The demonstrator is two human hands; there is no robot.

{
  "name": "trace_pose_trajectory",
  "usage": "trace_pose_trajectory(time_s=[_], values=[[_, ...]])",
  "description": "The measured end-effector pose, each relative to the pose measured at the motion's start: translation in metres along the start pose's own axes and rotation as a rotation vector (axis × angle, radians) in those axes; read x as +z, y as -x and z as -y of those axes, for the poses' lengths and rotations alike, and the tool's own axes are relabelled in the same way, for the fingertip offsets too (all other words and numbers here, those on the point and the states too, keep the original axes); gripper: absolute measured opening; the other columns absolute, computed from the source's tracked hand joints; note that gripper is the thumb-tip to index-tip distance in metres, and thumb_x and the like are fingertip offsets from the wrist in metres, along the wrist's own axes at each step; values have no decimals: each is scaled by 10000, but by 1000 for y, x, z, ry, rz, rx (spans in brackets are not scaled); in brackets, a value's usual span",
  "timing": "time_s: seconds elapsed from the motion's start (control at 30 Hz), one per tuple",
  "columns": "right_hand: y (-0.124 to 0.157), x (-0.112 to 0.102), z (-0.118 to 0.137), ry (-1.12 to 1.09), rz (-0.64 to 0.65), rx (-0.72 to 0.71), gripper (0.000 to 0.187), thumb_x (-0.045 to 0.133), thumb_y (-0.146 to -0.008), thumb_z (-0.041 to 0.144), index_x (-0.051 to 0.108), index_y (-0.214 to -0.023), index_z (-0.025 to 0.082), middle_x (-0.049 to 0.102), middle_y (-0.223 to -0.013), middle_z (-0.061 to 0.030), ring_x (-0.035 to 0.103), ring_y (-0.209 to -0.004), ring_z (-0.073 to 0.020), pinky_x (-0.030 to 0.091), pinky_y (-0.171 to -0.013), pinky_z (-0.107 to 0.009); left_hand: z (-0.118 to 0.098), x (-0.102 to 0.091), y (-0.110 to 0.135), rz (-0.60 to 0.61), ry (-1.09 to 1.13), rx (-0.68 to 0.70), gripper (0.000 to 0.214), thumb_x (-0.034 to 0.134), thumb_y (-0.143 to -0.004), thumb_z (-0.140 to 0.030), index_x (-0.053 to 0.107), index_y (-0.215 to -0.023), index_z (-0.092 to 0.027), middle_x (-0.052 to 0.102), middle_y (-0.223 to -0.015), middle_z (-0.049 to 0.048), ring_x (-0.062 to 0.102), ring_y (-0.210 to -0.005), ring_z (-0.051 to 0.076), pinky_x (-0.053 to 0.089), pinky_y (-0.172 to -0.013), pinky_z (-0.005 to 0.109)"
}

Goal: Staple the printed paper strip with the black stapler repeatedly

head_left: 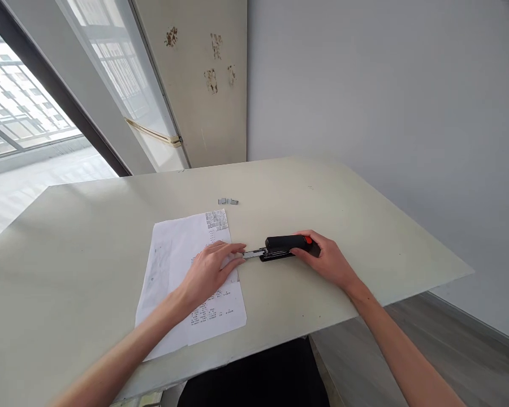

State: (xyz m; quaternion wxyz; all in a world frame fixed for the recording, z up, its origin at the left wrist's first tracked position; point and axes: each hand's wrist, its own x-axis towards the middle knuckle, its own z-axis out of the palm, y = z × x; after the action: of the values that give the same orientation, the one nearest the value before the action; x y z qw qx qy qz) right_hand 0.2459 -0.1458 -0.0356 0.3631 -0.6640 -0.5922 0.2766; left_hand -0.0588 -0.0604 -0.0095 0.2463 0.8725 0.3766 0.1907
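Note:
A black stapler (280, 244) with a red patch near its rear lies on the table, its front end toward the left. My right hand (327, 259) is closed around its rear end. From its front sticks out a metal staple tray (253, 254). My left hand (215, 264) pinches the outer end of this tray between thumb and fingers; the exact contact is partly hidden. Under the left hand and wrist lie printed paper sheets (220, 314), overlapping. Beyond the paper sit small grey strips of staples (228, 201).
The pale table (322, 192) has an angled right edge, close to a grey wall (385, 85). A refrigerator (212, 118) with rusty patches stands behind the table. At the left is a window (21, 96). A black seat or clothing (254, 376) shows below the front edge.

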Motion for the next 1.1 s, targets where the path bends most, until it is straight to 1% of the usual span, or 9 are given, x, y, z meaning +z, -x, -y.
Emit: trace_pose_trajectory(time_s=[0.13,0.23,0.33,0.4,0.5,0.63,0.87,1.0,1.1], values=[[1,0,-1,-14,6,-11,446,631,-930,659,676,-1173,288,725,-1113,-55,638,-962,-261,515,-834,-384,9,-10,-4,59,36,61,287,546,-1049,-443,771,-1146,-294,781,-1088,15,717,-1010,214,566,-896,349],[1,0,-3,-23,23,-3,451,638,-929,654,671,-1206,299,721,-1154,-60,638,-1011,-275,509,-855,-394,14,-18,-17,169,48,194,231,608,-1026,-424,791,-1044,-283,785,-975,4,709,-898,194,543,-827,320],[1,0,-5,-49,71,-8,431,641,-935,636,662,-1202,299,718,-1154,-57,639,-1032,-274,511,-873,-395,14,-17,-37,242,59,363,235,636,-1017,-435,801,-966,-276,786,-896,3,699,-832,184,515,-785,308],[0,0,-6,-53,113,-13,409,633,-946,620,655,-1197,298,716,-1163,-56,634,-1061,-277,513,-885,-395,12,-10,-52,235,36,475,277,611,-1032,-457,795,-952,-265,783,-878,11,693,-811,181,499,-758,306],[0,-1,-5,-55,139,-24,384,624,-957,600,647,-1185,292,713,-1159,-57,625,-1085,-279,511,-870,-383,9,5,-71,194,-109,641,389,538,-1061,-504,758,-897,-229,741,-797,24,655,-725,170,452,-677,309],[-2,-3,-4,-95,150,-48,361,652,-943,594,640,-1119,280,706,-1070,-45,624,-995,-260,497,-804,-352,10,17,-83,90,-298,794,461,447,-1093,-502,688,-853,-191,643,-708,16,551,-592,141,343,-547,303],[-2,-5,-4,-104,144,-94,376,652,-939,617,628,-1085,271,686,-1043,-53,597,-974,-263,467,-772,-350,13,18,-86,45,-391,828,472,372,-1127,-453,621,-827,-187,593,-693,-3,517,-560,121,295,-511,304],[-2,-4,-4,-117,150,-82,385,648,-940,624,637,-1090,270,683,-1033,-50,594,-957,-255,465,-764,-346,11,22,-82,39,-359,778,456,392,-1122,-463,632,-842,-195,604,-693,-13,518,-553,117,308,-512,299],[-2,-4,-3,-98,138,-57,393,654,-934,626,649,-1110,275,688,-1048,-47,595,-972,-257,468,-791,-356,14,16,-75,44,-321,708,442,433,-1103,-500,645,-855,-202,633,-712,-13,537,-571,123,328,-521,293]])
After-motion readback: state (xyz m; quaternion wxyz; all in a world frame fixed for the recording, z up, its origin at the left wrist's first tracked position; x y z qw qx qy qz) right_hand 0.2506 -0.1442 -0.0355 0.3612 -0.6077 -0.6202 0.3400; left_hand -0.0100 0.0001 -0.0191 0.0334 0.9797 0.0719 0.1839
